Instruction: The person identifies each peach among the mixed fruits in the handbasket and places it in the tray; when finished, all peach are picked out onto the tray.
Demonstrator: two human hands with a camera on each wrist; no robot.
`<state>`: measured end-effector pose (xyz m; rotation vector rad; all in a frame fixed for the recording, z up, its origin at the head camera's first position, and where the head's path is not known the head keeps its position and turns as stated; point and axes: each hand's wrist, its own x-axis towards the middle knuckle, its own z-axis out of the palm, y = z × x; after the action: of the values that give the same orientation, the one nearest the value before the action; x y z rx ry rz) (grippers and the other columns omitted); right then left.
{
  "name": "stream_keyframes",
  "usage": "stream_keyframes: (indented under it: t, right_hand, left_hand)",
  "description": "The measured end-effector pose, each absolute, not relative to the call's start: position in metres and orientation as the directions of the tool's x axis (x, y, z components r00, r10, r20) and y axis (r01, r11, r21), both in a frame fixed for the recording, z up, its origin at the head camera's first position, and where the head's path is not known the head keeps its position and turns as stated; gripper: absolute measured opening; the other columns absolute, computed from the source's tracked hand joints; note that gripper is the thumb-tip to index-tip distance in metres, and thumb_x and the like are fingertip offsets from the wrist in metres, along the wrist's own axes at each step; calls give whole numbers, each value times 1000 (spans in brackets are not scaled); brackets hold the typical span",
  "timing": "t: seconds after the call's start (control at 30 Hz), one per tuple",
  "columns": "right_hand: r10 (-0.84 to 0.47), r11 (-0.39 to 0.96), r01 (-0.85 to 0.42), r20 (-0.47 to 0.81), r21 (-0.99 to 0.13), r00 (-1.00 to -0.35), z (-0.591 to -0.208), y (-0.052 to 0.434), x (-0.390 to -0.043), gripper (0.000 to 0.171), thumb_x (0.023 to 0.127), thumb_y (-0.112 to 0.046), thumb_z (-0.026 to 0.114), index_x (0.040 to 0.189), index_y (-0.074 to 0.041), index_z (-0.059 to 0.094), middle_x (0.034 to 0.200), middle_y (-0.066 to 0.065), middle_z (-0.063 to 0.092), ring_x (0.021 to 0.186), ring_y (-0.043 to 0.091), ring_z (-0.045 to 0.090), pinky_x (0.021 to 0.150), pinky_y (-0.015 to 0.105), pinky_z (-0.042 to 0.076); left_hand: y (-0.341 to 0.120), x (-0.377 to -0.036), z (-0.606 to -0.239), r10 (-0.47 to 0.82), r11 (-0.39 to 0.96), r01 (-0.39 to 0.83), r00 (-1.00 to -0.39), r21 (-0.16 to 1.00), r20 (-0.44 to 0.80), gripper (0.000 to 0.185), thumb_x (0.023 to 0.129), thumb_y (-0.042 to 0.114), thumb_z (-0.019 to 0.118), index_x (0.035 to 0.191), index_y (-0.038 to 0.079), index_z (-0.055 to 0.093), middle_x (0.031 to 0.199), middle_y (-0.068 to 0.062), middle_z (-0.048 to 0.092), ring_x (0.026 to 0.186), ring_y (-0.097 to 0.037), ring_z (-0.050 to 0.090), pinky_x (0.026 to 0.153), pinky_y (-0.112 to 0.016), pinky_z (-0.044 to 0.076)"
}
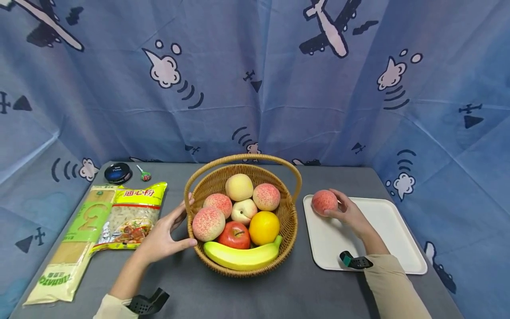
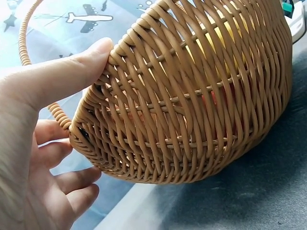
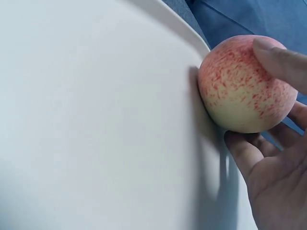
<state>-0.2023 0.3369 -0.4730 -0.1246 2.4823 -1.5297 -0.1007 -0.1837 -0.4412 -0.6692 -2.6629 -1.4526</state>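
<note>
A wicker basket (image 1: 290, 219) with a hoop handle stands mid-table, full of fruit: several peaches, a red apple (image 1: 235, 235), an orange (image 1: 264, 227) and a banana (image 1: 243, 256). My left hand (image 1: 171, 230) rests against the basket's left side. Its thumb lies along the wall near the front and its fingers reach toward the rim. In the left wrist view the thumb (image 2: 72, 67) presses the basket (image 2: 192, 105) just under the rim. My right hand (image 1: 344, 209) grips a pink peach (image 1: 324, 202) at the far left corner of a white tray (image 1: 382, 241). The right wrist view shows the fingers (image 3: 276, 57) curled round the peach (image 3: 244, 86) on the tray (image 3: 96, 120).
Left of the basket lie a yellow macaroni bag (image 1: 129, 217) and a long spaghetti pack (image 1: 73, 248). A black round tin (image 1: 117, 173) and a lollipop (image 1: 144, 175) sit at the back left. Blue patterned cloth walls in the grey table on three sides.
</note>
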Motion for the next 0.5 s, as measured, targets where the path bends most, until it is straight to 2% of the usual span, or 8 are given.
stream_keyframes:
  t: [0.2, 0.5]
  right_hand:
    - [-187, 441, 68, -166, -895, -968, -476, 338, -204, 83, 87, -20, 69, 151, -5, 17, 153, 23, 20, 140, 44, 19, 111, 61, 25]
    - [-188, 458, 76, -180, -886, -966, -474, 339, -202, 86, 88, -22, 68, 151, -3, 13, 154, 24, 19, 141, 44, 17, 112, 61, 22]
  left_hand:
    - [-184, -101, -442, 348, 476, 385, -908, 791, 232, 91, 75, 21, 80, 150, 13, 29, 155, -14, 27, 137, -30, 34, 104, -13, 32]
    - [-185, -101, -444, 352, 467, 398, -903, 790, 247, 91, 75, 20, 80, 150, 14, 28, 154, -12, 29, 137, -23, 35, 104, -12, 32]
